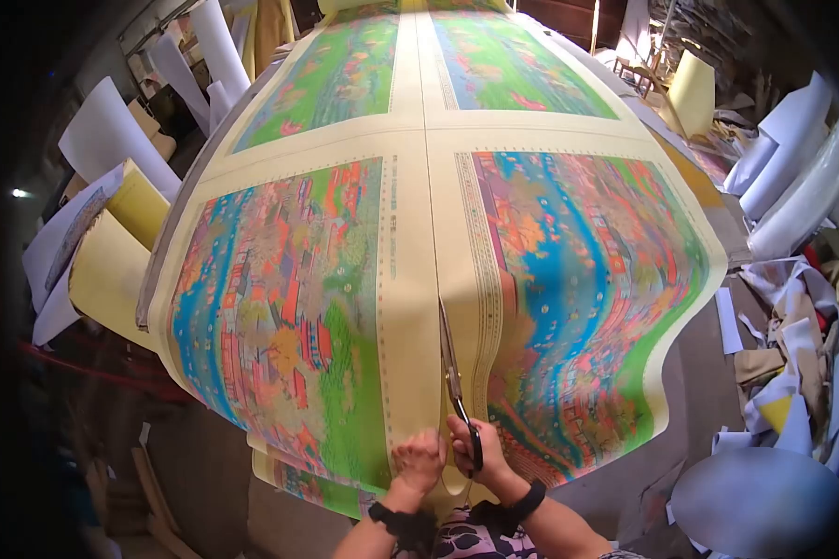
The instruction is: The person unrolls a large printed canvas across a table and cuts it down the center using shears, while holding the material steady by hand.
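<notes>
A large cream sheet (410, 345) with colourful printed panels covers the table. A thin dark line runs down its middle between the panels. My right hand (480, 454) grips a pair of scissors (451, 363) by the dark handles, with the blades pointing away from me along that line. Below the blades the sheet is parted, and its right part ripples. My left hand (419, 462) is closed at the near edge of the left part, beside the scissors, and appears to pinch the sheet there. Its fingertips are partly hidden.
Rolled white and yellow sheets (121, 140) stand at the left of the table. On the right are more white rolls (778, 149) and a heap of scraps (792, 345). The right panel (578, 307) bulges in waves near the table's edge. A blurred round patch covers the lower right.
</notes>
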